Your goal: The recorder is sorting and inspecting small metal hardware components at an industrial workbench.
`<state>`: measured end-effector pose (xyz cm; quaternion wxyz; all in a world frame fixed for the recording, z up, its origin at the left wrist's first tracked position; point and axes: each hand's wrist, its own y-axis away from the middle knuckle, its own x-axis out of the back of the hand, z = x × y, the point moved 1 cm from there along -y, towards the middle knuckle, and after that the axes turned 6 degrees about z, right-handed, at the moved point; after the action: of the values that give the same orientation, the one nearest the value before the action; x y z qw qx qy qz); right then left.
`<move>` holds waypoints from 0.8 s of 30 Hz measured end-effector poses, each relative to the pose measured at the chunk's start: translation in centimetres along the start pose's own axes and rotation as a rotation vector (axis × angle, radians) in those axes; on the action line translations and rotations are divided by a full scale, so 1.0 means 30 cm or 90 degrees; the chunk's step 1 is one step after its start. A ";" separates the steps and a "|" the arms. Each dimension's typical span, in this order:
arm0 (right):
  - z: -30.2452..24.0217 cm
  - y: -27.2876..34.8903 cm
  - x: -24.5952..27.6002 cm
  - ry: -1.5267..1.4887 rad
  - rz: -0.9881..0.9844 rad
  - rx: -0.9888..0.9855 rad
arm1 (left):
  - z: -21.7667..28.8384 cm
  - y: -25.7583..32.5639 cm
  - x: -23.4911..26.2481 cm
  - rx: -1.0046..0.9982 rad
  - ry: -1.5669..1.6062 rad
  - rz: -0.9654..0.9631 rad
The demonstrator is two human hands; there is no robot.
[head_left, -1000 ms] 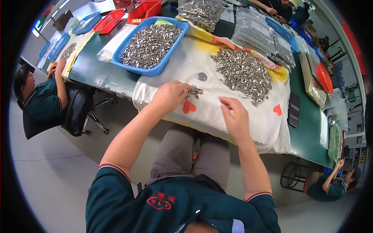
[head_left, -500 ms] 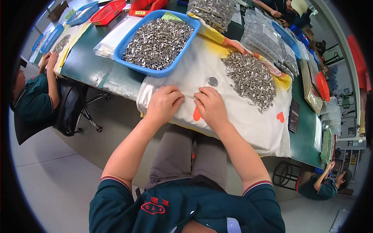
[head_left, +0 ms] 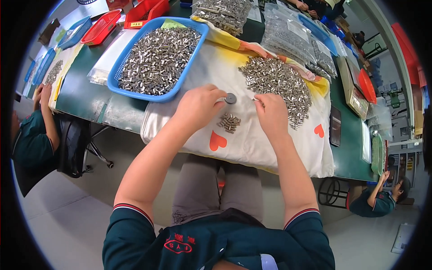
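My left hand (head_left: 200, 106) hovers over the cloth with curled fingers, thumb and forefinger at the left edge of a round grey disc (head_left: 230, 98). What sits between those fingertips is too small to make out. Below the disc lies a small cluster of short metal pins (head_left: 230, 123). My right hand (head_left: 272, 113) is pinched closed, with a bit of small metal pins showing between thumb and fingers. Just beyond it spreads a large heap of the same pins (head_left: 281, 83). All this rests on a white cloth (head_left: 189, 139) with red hearts.
A blue basket (head_left: 109, 81) full of pins stands at the left. Bags of metal parts (head_left: 288, 33) line the back, and red trays (head_left: 101, 28) the far left. A dark phone-like object (head_left: 335, 126) lies at the right. Co-workers sit on both sides.
My hands have parted and moved up: the left to the disc, the right toward the heap. The small cluster of pins now shows on the cloth. The view has shifted right.
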<state>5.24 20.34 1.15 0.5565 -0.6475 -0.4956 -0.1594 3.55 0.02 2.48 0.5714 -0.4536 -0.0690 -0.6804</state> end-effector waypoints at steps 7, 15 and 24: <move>0.038 -0.029 -0.051 0.119 -0.078 0.026 | -0.025 -0.108 -0.108 -0.011 -0.059 -0.207; 0.014 -0.069 -0.036 -0.024 -0.064 -0.041 | -0.023 -0.128 -0.077 0.009 -0.037 -0.213; 0.051 -0.089 -0.087 -0.632 -0.056 -0.399 | -0.079 -0.098 -0.094 0.460 0.737 -0.179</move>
<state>1.33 20.17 0.19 0.0327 -0.7573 -0.6522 0.0010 -0.38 1.57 0.40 0.5378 0.2142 -0.0336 -0.8147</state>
